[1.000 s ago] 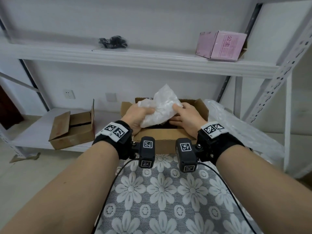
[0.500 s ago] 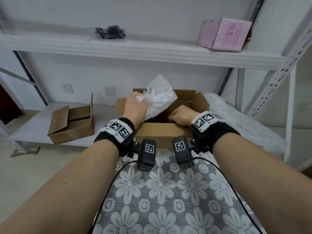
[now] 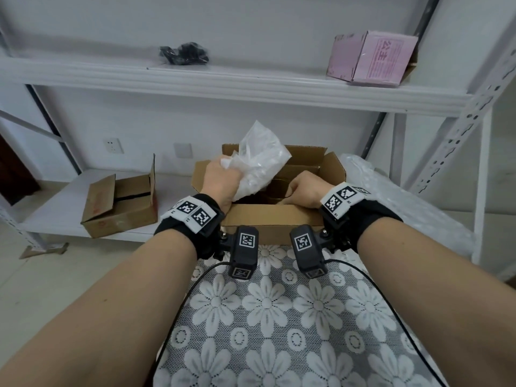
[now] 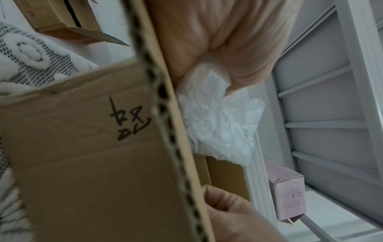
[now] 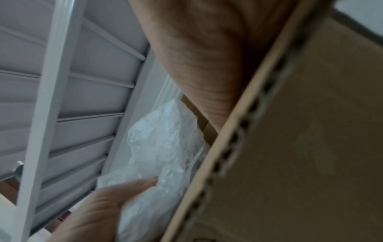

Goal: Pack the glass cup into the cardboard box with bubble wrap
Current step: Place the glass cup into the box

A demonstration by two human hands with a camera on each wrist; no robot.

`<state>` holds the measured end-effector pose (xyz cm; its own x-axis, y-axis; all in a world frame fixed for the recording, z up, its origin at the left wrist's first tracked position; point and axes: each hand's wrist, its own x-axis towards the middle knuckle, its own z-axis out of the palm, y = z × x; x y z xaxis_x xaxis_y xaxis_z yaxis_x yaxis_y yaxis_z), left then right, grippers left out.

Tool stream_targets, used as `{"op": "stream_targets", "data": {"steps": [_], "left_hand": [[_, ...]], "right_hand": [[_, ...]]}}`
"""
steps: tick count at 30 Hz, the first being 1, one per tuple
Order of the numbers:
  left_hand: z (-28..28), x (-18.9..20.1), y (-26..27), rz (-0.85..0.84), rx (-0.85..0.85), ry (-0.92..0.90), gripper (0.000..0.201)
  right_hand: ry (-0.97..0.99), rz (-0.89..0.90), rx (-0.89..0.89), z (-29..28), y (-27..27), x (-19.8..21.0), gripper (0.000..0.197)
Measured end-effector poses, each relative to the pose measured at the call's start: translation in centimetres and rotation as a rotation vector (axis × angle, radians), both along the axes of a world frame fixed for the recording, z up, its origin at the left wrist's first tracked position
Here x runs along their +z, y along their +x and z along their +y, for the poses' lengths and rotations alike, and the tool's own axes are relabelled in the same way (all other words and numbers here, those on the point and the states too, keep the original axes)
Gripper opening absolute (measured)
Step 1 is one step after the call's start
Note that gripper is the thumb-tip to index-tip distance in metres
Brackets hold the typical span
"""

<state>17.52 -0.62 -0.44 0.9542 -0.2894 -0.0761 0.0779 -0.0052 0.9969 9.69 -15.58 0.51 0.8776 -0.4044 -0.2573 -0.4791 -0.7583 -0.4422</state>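
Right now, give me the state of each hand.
Left hand: grips the bubble wrap.
Right hand: fingers curled inside the cardboard box; contents unclear.

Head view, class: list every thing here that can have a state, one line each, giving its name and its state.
cardboard box: flaps open, upright on the floral cloth.
bubble wrap bundle: crumpled, held above the box opening.
left hand: grips the bundle.
right hand: fingers curled inside the box; what they hold is hidden.
small cardboard box: flaps open, on the lower shelf.
pink box: on its side on the upper shelf.

brown cardboard box (image 3: 268, 219) — pink box (image 3: 374, 58), grey-white floral cloth (image 3: 279, 331)
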Motion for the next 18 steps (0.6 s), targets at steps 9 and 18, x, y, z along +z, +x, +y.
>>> {"op": "stream_targets", "data": {"steps": [9, 18], "left_hand": [[-0.5, 0.3, 0.2, -0.013, 0.154, -0.002, 0.028], [-0.6, 0.9, -0.3, -0.209, 0.182, 0.367, 0.02]], "right_hand": [[0.07, -0.518, -0.199, -0.3, -2.5, -0.2, 0.029], [-0.085, -0.904, -0.367, 1.2, -4.0, 1.4, 0.029]]}}
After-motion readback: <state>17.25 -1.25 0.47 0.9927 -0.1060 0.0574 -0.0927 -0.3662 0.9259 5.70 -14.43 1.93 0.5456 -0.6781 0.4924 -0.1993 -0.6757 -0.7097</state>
